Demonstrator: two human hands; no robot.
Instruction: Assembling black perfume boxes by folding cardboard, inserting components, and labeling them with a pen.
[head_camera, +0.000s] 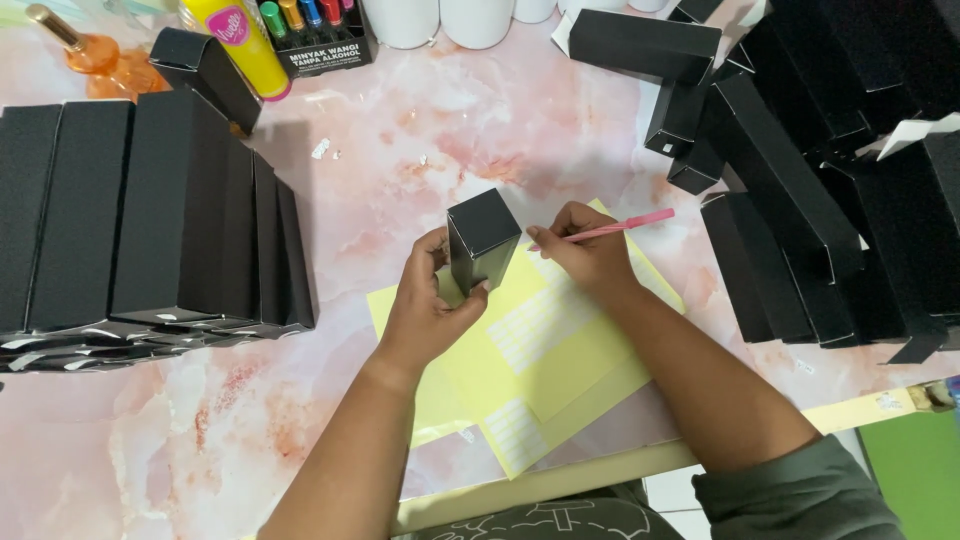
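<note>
My left hand (428, 305) grips a small black carton (482, 243), held upright over the yellow sheets (560, 350) of small white stickers. My right hand (590, 255) holds a thin pink stick (620, 228) like a pen, its tip close to the carton's right side. Both hands rest above the sticker sheets near the table's front edge.
A row of black cartons (150, 210) lies at the left, and a loose pile of more black cartons (800, 170) fills the right. At the back stand a yellow bottle (240, 40), an orange bottle (95, 55), a small display box of vials (315, 35) and white containers (440, 20). The table is pink marble (400, 150).
</note>
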